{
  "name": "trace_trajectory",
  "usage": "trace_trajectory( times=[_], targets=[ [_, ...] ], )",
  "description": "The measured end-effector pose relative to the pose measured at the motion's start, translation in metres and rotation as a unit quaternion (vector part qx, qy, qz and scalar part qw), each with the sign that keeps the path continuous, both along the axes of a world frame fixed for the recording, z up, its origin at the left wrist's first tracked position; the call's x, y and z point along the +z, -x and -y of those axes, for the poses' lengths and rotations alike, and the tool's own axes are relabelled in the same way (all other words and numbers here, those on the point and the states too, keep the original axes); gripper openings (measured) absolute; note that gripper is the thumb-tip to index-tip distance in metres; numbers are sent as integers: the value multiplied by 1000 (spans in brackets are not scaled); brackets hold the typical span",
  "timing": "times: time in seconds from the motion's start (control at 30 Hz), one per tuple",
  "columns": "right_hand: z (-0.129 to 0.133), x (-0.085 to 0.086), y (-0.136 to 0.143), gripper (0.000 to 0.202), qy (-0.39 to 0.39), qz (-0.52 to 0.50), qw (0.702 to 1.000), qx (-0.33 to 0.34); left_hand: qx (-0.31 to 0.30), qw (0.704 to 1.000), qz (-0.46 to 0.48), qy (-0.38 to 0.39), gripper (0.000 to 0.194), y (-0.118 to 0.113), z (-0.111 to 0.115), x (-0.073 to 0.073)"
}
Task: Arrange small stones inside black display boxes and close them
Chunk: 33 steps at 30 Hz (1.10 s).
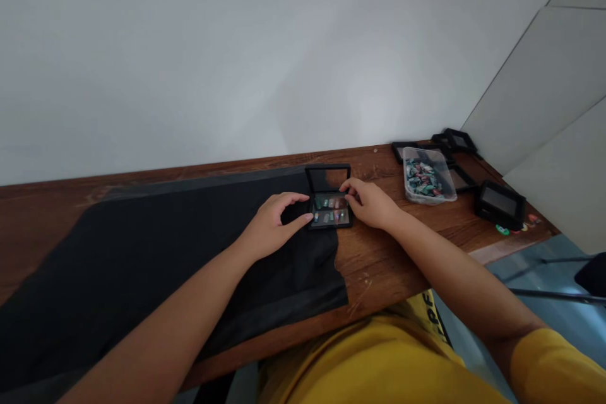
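Note:
A small black case (330,227) lies with its lid raised at the right edge of a black cloth (156,252). Two rows of small coloured pieces (331,203) rest inside it. My left hand (277,224) is at the case's left side, thumb and fingers apart, with the tips at its edge. On the right side, my right hand (370,203) has its fingers bent and drawn together at the case's edge near the hinge. Whether anything is between those fingertips is too small to tell.
A clear plastic tub (447,186) of green and reddish pieces stands to the right on the wooden table (392,259). Several black cases (500,201) lie around it. Small coloured items (502,230) sit near the table's right end. A pale wall rises behind.

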State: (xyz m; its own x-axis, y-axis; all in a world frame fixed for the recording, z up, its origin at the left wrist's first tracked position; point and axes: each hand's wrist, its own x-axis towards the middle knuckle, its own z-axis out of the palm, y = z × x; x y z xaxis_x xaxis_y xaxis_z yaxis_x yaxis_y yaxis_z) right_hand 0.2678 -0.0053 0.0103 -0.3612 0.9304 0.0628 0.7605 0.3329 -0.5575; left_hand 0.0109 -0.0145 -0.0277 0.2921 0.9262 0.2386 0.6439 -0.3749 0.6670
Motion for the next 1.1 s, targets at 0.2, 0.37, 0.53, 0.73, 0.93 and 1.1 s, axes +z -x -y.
trace_trajectory(
  times=[0.2,0.37,0.53,0.73,0.93,1.1],
  targets=[
    [2,2,3,27,-11,32,999,6,-6,1000,0,-3,45,0,-1,0],
    [4,5,2,27,-5,44,999,5,-1,1000,15,-1,44,1,1,1],
    [4,4,2,25,-10,32,999,6,0,1000,12,-3,44,1,1,0],
    [5,5,2,21,-12,36,999,22,-1,1000,16,-8,44,0,1,0],
    [4,7,4,18,-4,44,999,23,9,1000,20,-6,43,0,1,0],
    [4,8,5,15,1,43,999,12,13,1000,17,-3,44,-1,1,0]
  ],
)
